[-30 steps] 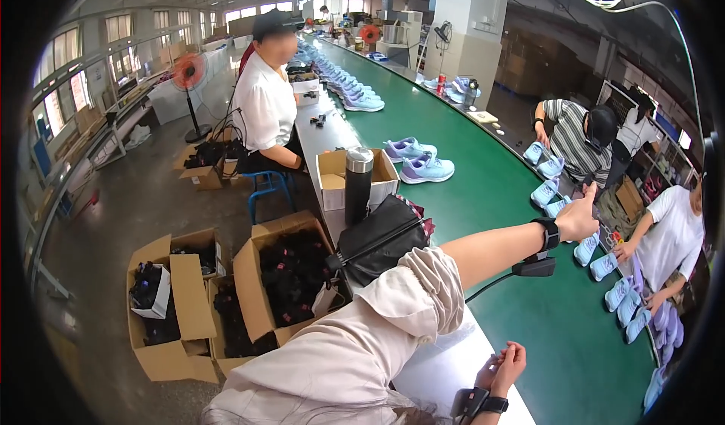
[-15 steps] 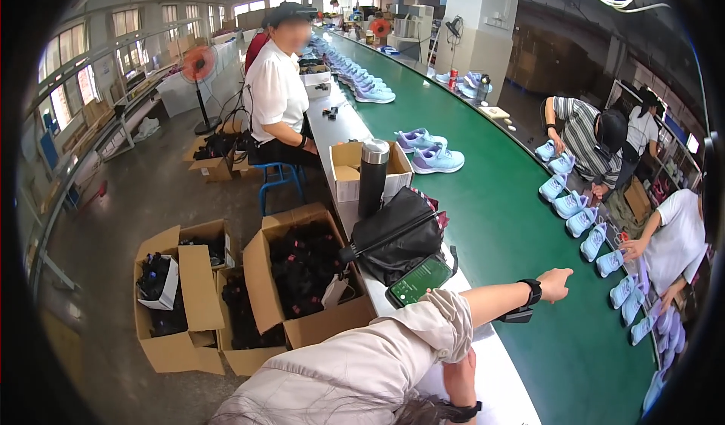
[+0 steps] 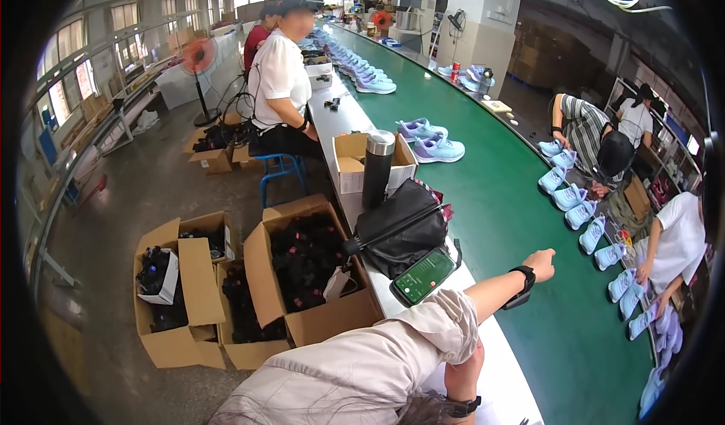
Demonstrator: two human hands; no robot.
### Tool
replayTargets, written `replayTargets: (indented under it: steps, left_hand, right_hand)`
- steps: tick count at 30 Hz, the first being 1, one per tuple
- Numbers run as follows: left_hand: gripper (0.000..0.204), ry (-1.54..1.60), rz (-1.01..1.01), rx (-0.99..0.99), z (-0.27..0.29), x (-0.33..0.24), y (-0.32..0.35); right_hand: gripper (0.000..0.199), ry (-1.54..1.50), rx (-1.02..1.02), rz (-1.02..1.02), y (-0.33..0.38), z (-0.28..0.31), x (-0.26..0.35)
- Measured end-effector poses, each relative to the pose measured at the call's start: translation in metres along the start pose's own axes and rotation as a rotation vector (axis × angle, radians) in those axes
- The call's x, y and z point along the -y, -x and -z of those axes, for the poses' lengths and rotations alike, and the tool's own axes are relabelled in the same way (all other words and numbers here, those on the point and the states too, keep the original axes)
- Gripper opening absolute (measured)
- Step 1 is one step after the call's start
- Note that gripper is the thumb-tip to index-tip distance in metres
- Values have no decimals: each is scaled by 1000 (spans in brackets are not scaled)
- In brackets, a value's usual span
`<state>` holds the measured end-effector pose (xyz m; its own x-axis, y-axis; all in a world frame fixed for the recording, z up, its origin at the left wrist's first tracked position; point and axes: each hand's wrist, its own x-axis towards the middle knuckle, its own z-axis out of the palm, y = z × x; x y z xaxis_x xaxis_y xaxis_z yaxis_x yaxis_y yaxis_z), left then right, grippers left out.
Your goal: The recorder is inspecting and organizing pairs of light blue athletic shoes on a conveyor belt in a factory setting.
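The right hand (image 3: 541,261) reached out over the long green conveyor belt (image 3: 513,221), loosely curled with the fingers drawn in and nothing in its grip, a black strap around its wrist. The left hand was not to be seen — only the bent left arm, with a dark band on the wrist, showed at the lower edge over the narrow white worktable (image 3: 495,364), so its state could not be told.

Just beside the outstretched right forearm, a smartphone with a lit green screen (image 3: 424,275) lay on the white worktable, touching the front of a black fabric shoulder bag (image 3: 400,228). Behind the bag stood a tall dark steel flask with a silver cap (image 3: 377,170), upright beside a small open cardboard box (image 3: 349,162) — and farther along the belt sat a pair of lilac-and-blue sneakers (image 3: 430,139).

Across the belt, rows of pale blue sneakers (image 3: 581,213) lined its far edge, where other people bent over them. On the floor to the left, several open brown cardboard cartons filled with dark parts (image 3: 306,274) stood close together. Farther back a person in a white shirt (image 3: 279,85) sat on a blue stool (image 3: 278,170) at the worktable, with a red standing fan (image 3: 198,55) behind.
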<state>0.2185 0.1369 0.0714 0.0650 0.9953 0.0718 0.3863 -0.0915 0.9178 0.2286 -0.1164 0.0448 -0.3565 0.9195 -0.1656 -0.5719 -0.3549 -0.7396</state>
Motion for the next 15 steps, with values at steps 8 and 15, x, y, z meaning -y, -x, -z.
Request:
replayTargets:
  steps: [8, 15]
  left_hand:
    - [51, 259, 165, 91, -17, 29, -4]
    - [23, 531, 250, 191, -53, 65, 21]
  right_hand:
    - [28, 770, -125, 80, -26, 70, 41]
    - [32, 1161, -582, 358, -84, 152, 64]
